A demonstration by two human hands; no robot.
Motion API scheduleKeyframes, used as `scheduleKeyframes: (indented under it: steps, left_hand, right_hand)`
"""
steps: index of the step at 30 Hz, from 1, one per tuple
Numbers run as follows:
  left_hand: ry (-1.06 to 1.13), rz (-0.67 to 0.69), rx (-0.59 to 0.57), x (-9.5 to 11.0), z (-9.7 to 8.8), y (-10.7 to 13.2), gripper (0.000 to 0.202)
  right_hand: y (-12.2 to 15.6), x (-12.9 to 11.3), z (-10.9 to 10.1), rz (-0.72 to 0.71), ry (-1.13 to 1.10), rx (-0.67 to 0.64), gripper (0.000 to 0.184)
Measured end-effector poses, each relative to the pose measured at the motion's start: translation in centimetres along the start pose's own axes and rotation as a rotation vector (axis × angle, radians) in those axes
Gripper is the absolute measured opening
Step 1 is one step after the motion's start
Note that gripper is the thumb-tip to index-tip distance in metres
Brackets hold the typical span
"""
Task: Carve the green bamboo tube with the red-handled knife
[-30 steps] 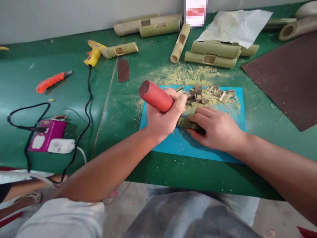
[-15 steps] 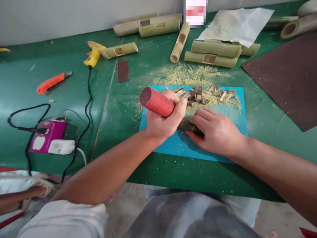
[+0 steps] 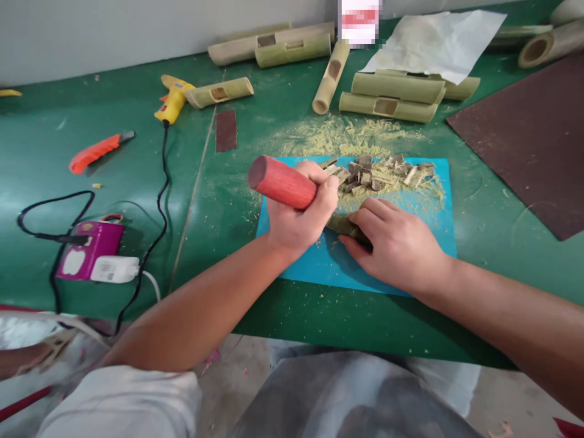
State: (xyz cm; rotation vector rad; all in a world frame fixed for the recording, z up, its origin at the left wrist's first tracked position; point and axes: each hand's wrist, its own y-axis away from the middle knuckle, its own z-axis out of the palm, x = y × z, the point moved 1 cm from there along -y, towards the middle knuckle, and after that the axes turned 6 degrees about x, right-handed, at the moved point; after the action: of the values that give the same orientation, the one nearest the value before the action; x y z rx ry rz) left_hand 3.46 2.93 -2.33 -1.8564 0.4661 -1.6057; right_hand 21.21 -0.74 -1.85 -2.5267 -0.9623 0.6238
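Note:
My left hand is wrapped round a thick red wooden handle, whose butt end points up and to the left. The tool's working end is hidden behind the fingers, so its kind does not show. My right hand grips a dark green bamboo piece against a blue mat, with the fingers bent over it. The bamboo's left end comes out close to my left hand; the rest lies under my right palm. Just beyond both hands is a heap of bamboo chips and shavings.
Cut bamboo tubes lie at the back, some under white paper. On the left are a yellow glue gun, an orange utility knife and a purple power strip with black cords. A brown sheet covers the right side.
My left hand has shifted slightly left and up with the red handle. My right hand keeps its grip on the bamboo piece. At lower left, another person's foot has moved.

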Motion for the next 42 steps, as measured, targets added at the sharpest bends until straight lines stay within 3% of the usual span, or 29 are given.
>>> scheduleKeyframes:
  steps: [9, 19, 26, 29, 31, 42]
  left_hand:
    - [0.007, -0.017, -0.001, -0.4, -0.1, 0.2, 0.04]
    - [-0.003, 0.077, -0.085, -0.3, 0.5, -0.6, 0.036]
    - [0.014, -0.108, -0.014, 0.1, 0.3, -0.1, 0.042]
    - [0.064, -0.17, 0.092, 0.2, 0.6, -0.3, 0.044]
    - [0.089, -0.19, 0.101, 0.2, 0.9, -0.4, 0.041]
    - [-0.007, -0.043, -0.006, 0.2, 0.7, -0.7, 0.044]
  right_hand:
    - [-0.1, 0.1, 0.0, -0.009, 0.015, 0.0, 0.019]
    - [0.0, 0.2, 0.1, 0.012, -0.052, -0.006, 0.018]
    - [-0.4, 1.0, 0.1, 0.029, -0.174, -0.065, 0.021]
    - [-0.4, 0.9, 0.2, 0.026, -0.124, -0.019, 0.02]
    - [-0.4, 0.8, 0.2, 0.018, -0.097, 0.001, 0.018]
    - [-0.4, 0.6, 0.0, 0.051, -0.084, -0.078, 0.018]
